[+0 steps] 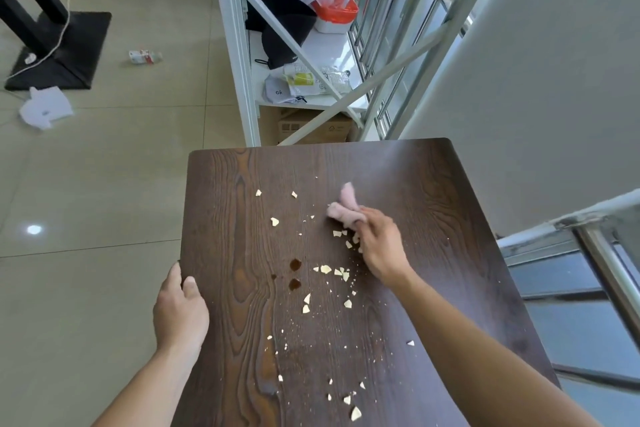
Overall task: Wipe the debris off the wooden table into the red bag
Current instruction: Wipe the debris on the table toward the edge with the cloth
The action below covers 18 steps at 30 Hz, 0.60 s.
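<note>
The right hand [379, 246] is stretched over the dark wooden table [433, 218], its fingers clamped on a crumpled pink cloth [343, 208] pressed to the top. The table's left edge is gripped by the left hand [180, 308]. Across the middle, pale crumb debris [325, 269] is scattered, with two dark liquid spots [295, 265] beside it.

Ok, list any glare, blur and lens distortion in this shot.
Head view: a bright glare spot sits on the beige tiled floor; the crumpled pink cloth gripped by the right hand is smeared by motion; the white metal shelf frame and dark wooden table edges bow from the wide lens.
</note>
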Motion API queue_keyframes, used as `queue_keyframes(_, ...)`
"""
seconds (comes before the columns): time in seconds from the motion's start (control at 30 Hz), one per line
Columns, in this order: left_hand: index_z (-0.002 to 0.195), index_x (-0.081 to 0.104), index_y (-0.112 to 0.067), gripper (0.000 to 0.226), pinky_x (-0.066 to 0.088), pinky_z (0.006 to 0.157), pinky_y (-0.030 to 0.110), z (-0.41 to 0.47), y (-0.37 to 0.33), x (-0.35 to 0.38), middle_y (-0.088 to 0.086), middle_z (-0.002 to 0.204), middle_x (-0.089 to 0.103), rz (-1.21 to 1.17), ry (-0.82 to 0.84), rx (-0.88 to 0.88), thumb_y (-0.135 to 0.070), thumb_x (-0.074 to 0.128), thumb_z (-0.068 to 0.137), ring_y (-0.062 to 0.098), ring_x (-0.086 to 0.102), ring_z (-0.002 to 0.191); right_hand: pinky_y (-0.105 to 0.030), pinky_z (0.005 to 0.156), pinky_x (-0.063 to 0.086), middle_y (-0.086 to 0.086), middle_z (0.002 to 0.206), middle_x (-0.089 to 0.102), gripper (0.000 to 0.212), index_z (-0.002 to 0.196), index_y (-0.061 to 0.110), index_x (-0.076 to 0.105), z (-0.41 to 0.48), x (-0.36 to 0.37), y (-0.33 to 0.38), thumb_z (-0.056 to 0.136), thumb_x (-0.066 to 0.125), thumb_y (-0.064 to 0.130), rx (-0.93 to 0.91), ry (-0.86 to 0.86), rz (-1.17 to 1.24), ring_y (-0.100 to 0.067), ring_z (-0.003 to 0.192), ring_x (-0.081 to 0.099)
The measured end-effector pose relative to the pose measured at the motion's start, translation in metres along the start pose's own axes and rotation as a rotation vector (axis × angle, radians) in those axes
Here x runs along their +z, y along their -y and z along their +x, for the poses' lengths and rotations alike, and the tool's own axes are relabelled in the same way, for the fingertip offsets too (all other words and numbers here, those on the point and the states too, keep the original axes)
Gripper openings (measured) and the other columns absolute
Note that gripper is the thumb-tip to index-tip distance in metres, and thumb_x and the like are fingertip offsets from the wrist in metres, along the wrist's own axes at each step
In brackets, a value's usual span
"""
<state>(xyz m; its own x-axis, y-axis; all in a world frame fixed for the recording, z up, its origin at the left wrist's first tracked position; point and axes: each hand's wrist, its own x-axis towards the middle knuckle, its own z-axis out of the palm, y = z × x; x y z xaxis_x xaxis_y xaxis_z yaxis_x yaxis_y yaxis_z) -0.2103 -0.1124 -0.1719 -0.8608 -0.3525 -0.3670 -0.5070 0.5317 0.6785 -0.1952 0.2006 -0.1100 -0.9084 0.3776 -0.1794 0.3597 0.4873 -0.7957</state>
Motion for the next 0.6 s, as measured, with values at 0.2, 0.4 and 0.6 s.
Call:
queue_keyframes(0.2, 0.151, 0.036, -0.014, 0.049, 0.031, 0.117, 0.047, -0.002, -0.005, -0.005, 0.011, 0.156, 0.043, -0.056, 0.015, -0.018, -0.022, 0.034, 0.103, 0.033, 0.040, 0.142, -0.034, 0.068, 0.052, -0.015, 0.055, 0.064, 0.042, 0.093, 0.021, 0.082, 0.015, -0.018, 0.027, 0.092, 0.062, 0.058, 0.086, -0.098, 0.239, -0.017, 0.053, 0.062)
queue_keyframes(0.4, 0.150, 0.038, -0.010, 0.048, 0.034, 0.114, 0.045, -0.003, -0.007, -0.004, 0.014, 0.153, 0.045, -0.019, -0.009, 0.021, -0.019, 0.034, 0.103, 0.034, 0.043, 0.140, -0.019, 0.050, 0.046, 0.004, 0.056, 0.064, 0.043, 0.077, 0.014, 0.075, 0.089, -0.021, 0.014, 0.090, 0.068, 0.054, 0.259, -0.315, 0.097, -0.009, 0.052, 0.064)
queue_keyframes(0.6, 0.150, 0.037, -0.010, 0.048, 0.032, 0.112, 0.042, -0.006, -0.009, -0.003, 0.013, 0.155, 0.042, 0.023, -0.023, 0.037, -0.019, 0.033, 0.103, 0.033, 0.041, 0.141, -0.019, 0.067, 0.051, -0.015, 0.106, 0.072, 0.025, 0.107, -0.004, 0.074, 0.092, 0.069, 0.067, 0.099, 0.051, 0.001, -0.148, 0.065, -0.193, -0.022, 0.081, 0.069)
